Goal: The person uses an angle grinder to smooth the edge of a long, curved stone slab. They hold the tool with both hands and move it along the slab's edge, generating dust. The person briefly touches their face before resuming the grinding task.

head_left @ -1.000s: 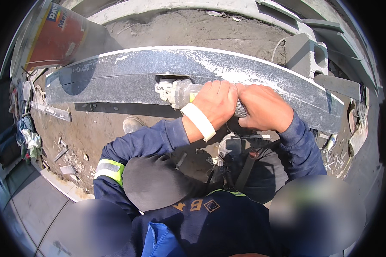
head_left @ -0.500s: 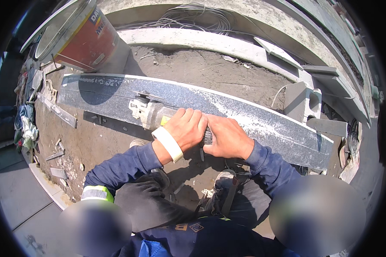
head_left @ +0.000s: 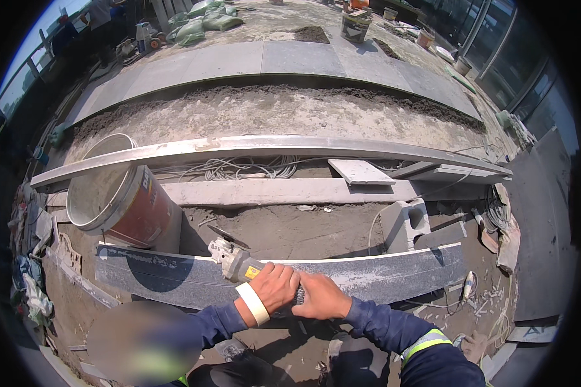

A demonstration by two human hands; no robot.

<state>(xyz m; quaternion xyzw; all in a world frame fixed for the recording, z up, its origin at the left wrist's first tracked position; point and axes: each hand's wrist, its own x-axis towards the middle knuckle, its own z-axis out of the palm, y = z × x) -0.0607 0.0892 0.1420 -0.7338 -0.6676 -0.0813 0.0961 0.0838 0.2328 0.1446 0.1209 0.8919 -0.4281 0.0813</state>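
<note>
Both hands hold an angle grinder (head_left: 240,263) with a pale metal head, a yellow label and a dark body. My left hand (head_left: 274,289), a white band at its wrist, wraps round the body behind the head. Gripping the rear end, my right hand (head_left: 324,297) presses close beside the left. The grinder's thin disc (head_left: 230,237) is tilted and appears over the far edge of a long dark grey stone slab (head_left: 394,274). That slab lies crosswise, dusted with white powder and scored by a lengthwise line. Whether the disc touches anything cannot be made out.
Left of the grinder stands a dusty bucket (head_left: 152,213). A long straight bar (head_left: 252,145) runs behind it, above coiled cable (head_left: 245,169). A hollow concrete block (head_left: 407,226) sits at the slab's far right. Paving slabs (head_left: 229,61) lie farther back.
The view has tilted up, bringing the far paving into sight. The grinder's disc has gone from low over the slab's scored line to a raised tilt at its far edge; both hands keep their grip.
</note>
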